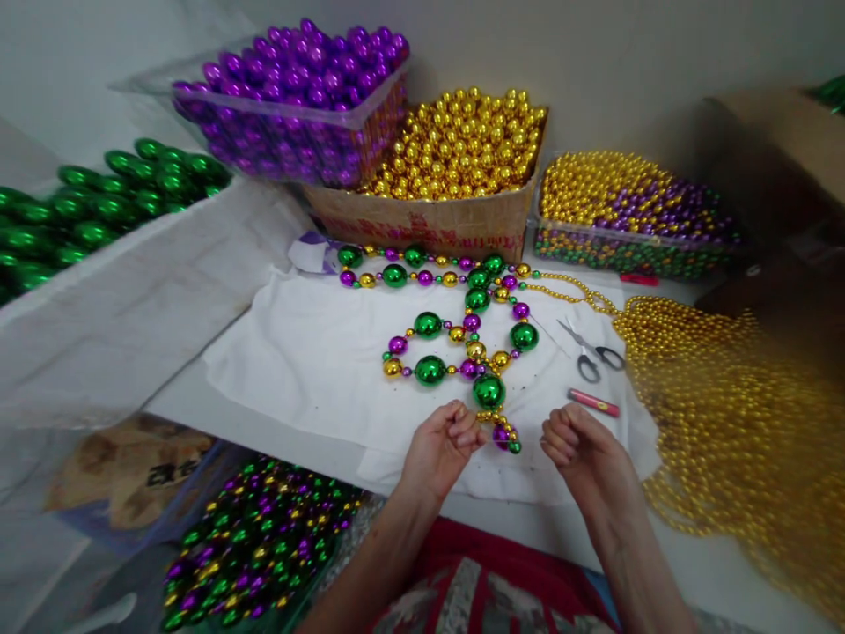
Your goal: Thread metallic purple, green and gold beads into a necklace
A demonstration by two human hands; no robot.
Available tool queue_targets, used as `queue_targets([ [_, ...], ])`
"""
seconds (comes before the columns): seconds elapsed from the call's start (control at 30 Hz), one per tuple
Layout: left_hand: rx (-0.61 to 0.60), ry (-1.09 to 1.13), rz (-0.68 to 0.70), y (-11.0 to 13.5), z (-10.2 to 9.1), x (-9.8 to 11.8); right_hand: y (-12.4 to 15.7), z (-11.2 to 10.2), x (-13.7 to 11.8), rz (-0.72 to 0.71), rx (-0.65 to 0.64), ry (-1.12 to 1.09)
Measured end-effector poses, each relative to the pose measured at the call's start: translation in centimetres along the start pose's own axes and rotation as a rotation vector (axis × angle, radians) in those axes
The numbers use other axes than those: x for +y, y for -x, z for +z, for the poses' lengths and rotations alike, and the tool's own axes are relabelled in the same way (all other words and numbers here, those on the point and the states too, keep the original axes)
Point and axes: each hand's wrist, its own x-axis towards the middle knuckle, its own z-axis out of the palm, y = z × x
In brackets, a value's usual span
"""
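A long strand of green, purple and gold beads [455,326] lies looped on a white cloth [304,361]. My left hand [441,445] is closed in a pinch at the strand's near end, beside a small purple and green bead [505,436]. My right hand [581,445] hovers a little to the right with its fingers curled in, and I cannot make out anything in them. A thin thread between the hands is too fine to see.
Scissors [590,350] and a red lighter [594,402] lie right of the strand. A heap of small gold beads [726,405] fills the right side. Bins of purple balls [297,97], gold balls [455,141], green balls [99,202] and mixed beads [627,211] stand behind; finished strands [257,541] lie lower left.
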Motion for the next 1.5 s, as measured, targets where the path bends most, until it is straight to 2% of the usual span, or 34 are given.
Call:
queue_targets([
  [0.13, -0.066, -0.045, 0.033, 0.6, 1.4, 0.5, 0.3, 0.6, -0.6, -0.029, -0.052, 0.01],
  [0.27, -0.008, -0.047, 0.012, 0.3, 1.5, 0.4, 0.3, 0.3, -0.7, -0.004, -0.041, 0.023],
  [0.43, -0.083, -0.073, 0.014, 0.0, 1.7, 0.2, 0.6, 0.0, -1.2, -0.051, -0.076, 0.085],
  [0.57, -0.01, -0.101, -0.01, -0.8, 1.2, -0.7, 0.4, -0.8, -1.2, -0.041, -0.054, 0.129],
  [0.63, -0.072, -0.158, -0.001, -0.9, 1.7, -0.7, 0.8, -0.8, -1.7, -0.056, -0.065, 0.138],
  [0.73, -0.23, -0.363, 0.102, -0.2, 4.3, 0.1, 2.2, 0.5, -3.1, -0.135, -0.113, 0.278],
  [0.83, -0.371, -0.705, 0.247, 1.5, 8.1, 1.0, 3.8, 2.4, -4.6, -0.324, -0.146, 0.656],
  [0.9, -0.465, -0.936, 0.298, 2.8, 10.5, 1.2, 4.5, 3.5, -5.0, -0.4, -0.17, 0.821],
  [1.0, -0.571, -1.119, 0.401, 3.8, 13.1, 0.9, 4.7, 4.6, -4.9, -0.372, -0.254, 0.914],
  [1.1, -0.656, -1.138, 0.49, 3.2, 14.2, 0.6, 4.6, 5.1, -4.7, -0.358, -0.295, 1.009],
  [1.17, -0.703, -1.11, 0.446, 2.1, 14.1, 0.4, 4.9, 5.2, -4.9, -0.384, -0.262, 1.024],
  [1.27, -0.733, -1.085, 0.246, 0.2, 13.4, -0.4, 6.0, 5.2, -5.8, -0.453, -0.149, 0.993],
  [1.37, -0.819, -1.232, 0.064, -1.1, 12.6, -1.8, 7.5, 5.0, -6.9, -0.541, -0.044, 0.951],
  [1.5, -0.926, -1.372, -0.082, -1.8, 12.3, -4.0, 9.3, 3.7, -7.7, -0.616, 0.066, 0.905],
])
